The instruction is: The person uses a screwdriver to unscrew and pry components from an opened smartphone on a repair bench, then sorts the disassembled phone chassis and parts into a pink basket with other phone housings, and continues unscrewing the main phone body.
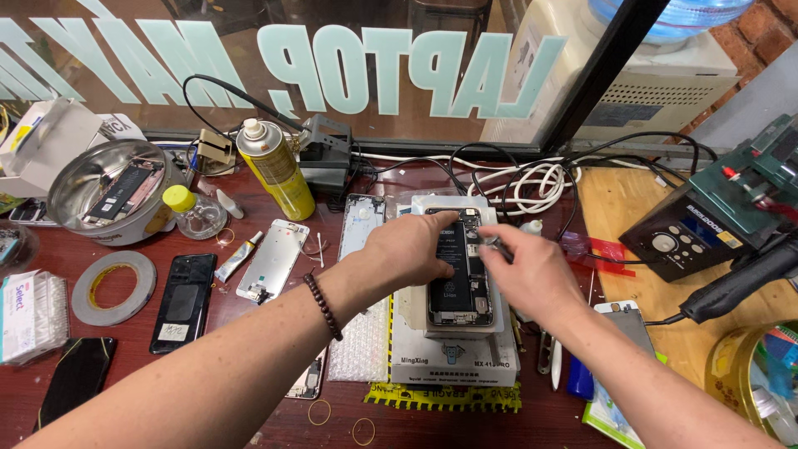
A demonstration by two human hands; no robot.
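An opened smartphone (459, 283), with its black battery and circuit board showing, lies on a white work pad (453, 357) in the middle of the bench. My left hand (411, 249) rests on the phone's upper left edge, fingers curled against it. My right hand (536, 274) hovers over the phone's upper right side and pinches a small thin metal tool (490, 241) whose tip is at the board. A dark bead bracelet (322, 306) circles my left wrist.
A yellow spray can (278, 170), a metal bowl with phone parts (112, 191), a tape roll (112, 287), a black phone (183, 301), a silver phone back (273, 259) and a glue tube (237, 258) lie to the left. A black control box (690, 237), a handpiece (740, 283) and tangled cables (532, 179) lie to the right.
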